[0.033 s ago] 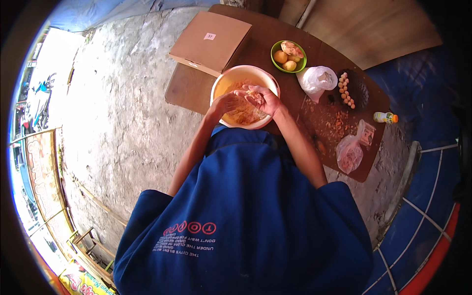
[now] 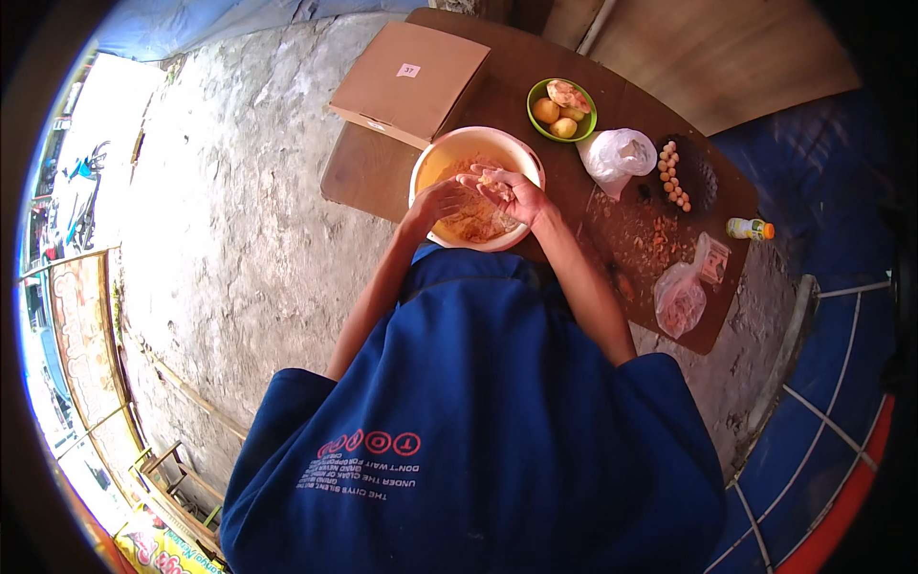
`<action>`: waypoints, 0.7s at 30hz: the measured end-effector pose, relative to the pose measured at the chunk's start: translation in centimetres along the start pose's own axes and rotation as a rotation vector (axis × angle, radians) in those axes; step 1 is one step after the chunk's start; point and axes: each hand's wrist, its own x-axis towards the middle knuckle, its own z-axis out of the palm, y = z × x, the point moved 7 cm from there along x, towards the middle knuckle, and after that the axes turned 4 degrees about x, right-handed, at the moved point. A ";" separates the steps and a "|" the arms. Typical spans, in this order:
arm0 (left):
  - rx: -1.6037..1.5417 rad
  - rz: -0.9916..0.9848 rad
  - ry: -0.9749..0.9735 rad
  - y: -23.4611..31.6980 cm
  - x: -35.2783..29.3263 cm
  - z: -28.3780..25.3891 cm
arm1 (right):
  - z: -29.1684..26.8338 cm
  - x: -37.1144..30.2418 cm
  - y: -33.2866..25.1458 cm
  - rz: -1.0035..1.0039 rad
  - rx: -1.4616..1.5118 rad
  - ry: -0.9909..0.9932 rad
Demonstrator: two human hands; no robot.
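Note:
A wide white basin [image 2: 425, 172] stands at the table's edge in front of me, with a crumbly orange-tan mixture [image 2: 475, 228] inside. Over it my right hand [image 2: 521, 199] is turned palm up, cradling a small clump of crumbly dough [image 2: 494, 186] on its palm and fingers. My left hand [image 2: 438, 200] hovers at the basin's left side, its fingers stretched out toward the right hand. Nothing shows in the left hand. The fingertips of the two hands are close together; whether they touch I cannot tell.
On the brown table [image 2: 368, 182] are a cardboard box [image 2: 411, 77], a green bowl [image 2: 593, 120] of yellowish produce, a white plastic bag [image 2: 617, 158], several small round balls [image 2: 672, 177] on a dark dish, scattered crumbs [image 2: 658, 237], a clear bag [image 2: 680, 299] and an orange-capped bottle [image 2: 749, 229].

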 end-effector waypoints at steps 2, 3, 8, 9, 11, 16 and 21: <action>-0.018 0.059 -0.082 -0.3 0.4 0.5 | -0.3 0.0 0.0 -0.003 -0.005 0.027; -0.003 0.025 -0.069 -0.6 0.6 0.4 | -0.1 0.1 -0.1 -0.015 -0.015 -0.025; -0.125 -0.083 0.000 -0.9 0.9 0.6 | -1.0 0.3 -0.6 -0.034 0.008 0.090; -0.143 -0.071 0.032 -0.6 0.9 0.5 | -0.8 0.5 -0.7 -0.062 0.003 0.084; -0.149 -0.067 0.012 -0.3 0.7 0.7 | -1.0 0.5 -0.6 -0.107 -0.058 0.182; -0.310 -0.246 -0.096 -0.7 0.5 1.8 | 0.3 0.0 -1.4 -0.305 -0.479 0.381; -0.668 -0.391 -0.185 -0.6 1.0 5.1 | 4.4 -0.9 -1.7 -0.577 -1.137 0.229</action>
